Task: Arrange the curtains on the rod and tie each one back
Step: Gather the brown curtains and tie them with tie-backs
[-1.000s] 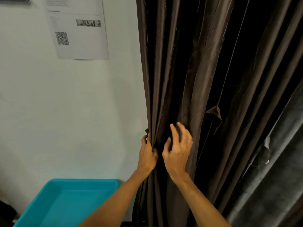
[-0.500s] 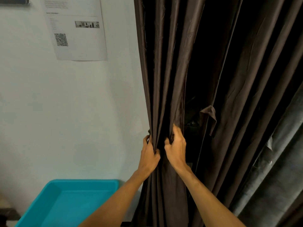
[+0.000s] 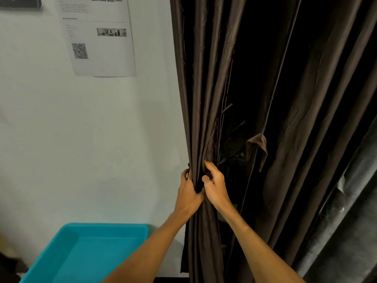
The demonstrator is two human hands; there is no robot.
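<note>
By the wall [image 3: 91,139], left grip [image 3: 188,195], right grip [image 3: 216,189] — both clamped on the curtain [image 3: 204,99] edge, teal tray [image 3: 102,226] below left

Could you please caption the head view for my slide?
The left hand and right hand grip bunched folds of the brown curtain beside the wall, teal tray below.

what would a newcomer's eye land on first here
The left hand and right hand grip gathered folds of the dark brown curtain at centre. A bright turquoise tub sits lower left; a printed sheet with a QR code hangs on the wall upper left.
</note>
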